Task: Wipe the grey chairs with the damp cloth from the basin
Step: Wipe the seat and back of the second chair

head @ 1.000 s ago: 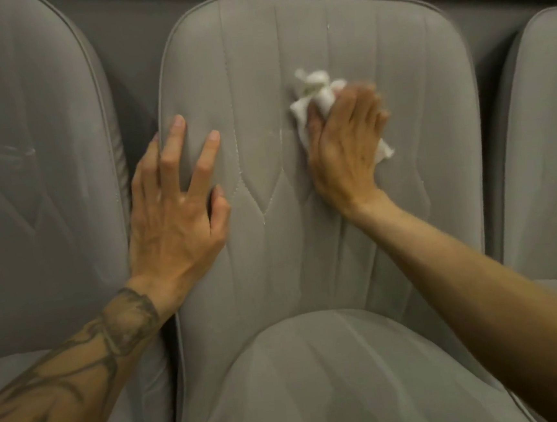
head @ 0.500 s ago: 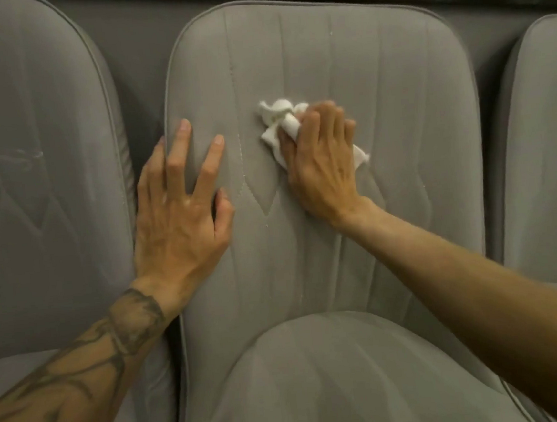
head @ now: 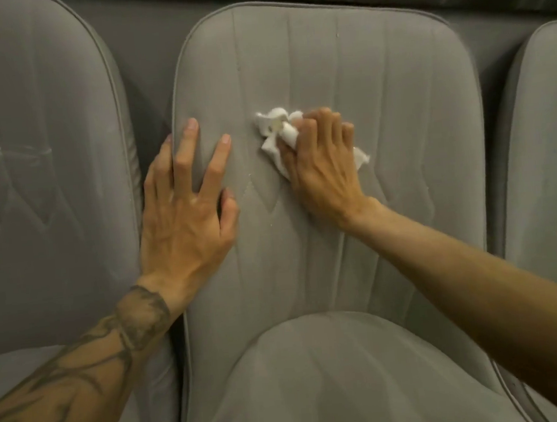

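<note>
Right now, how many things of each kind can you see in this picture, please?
Grey chairs: 3 (left, middle, right)
White cloth: 1
Hands: 2 (left hand, right hand)
Total: 6

The left hand (head: 183, 215) is lying flat, fingers spread, while the right hand (head: 324, 169) is gripping the cloth (head: 276, 127) with curled fingers.

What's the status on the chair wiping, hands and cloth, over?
Left hand flat on middle chair backrest, bracing. Right hand grips white cloth, pressed against mid-backrest. Nothing in the way.
</note>
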`<action>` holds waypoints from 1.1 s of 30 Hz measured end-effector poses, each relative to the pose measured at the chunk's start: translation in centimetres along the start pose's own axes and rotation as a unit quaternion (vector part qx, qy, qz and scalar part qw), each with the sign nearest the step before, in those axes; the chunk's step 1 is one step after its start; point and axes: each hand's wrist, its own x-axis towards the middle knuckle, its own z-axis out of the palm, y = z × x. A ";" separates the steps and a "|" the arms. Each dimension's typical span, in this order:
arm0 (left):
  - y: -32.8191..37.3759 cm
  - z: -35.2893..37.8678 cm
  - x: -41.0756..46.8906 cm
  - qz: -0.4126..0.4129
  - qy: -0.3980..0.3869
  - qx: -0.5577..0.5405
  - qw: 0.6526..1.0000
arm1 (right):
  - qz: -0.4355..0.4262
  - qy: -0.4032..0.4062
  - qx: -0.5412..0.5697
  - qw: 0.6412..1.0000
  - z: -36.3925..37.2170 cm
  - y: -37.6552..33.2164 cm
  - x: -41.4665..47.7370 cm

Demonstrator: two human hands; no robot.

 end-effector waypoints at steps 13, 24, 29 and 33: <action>0.1 -0.3 0.0 -0.003 -0.006 0.008 1.000 | 0.063 0.033 0.004 0.997 1.3 -0.1 -1.2; 0.1 0.0 -0.2 -0.001 0.006 0.010 1.000 | 0.000 -0.027 0.024 0.999 1.2 -0.9 -6.4; 0.0 0.0 -0.1 0.001 0.003 0.013 1.000 | 0.138 0.117 -0.053 0.982 1.9 1.6 0.2; 0.1 0.0 -0.1 0.002 0.003 0.017 1.000 | 0.082 0.028 0.032 0.996 2.2 -1.5 -8.1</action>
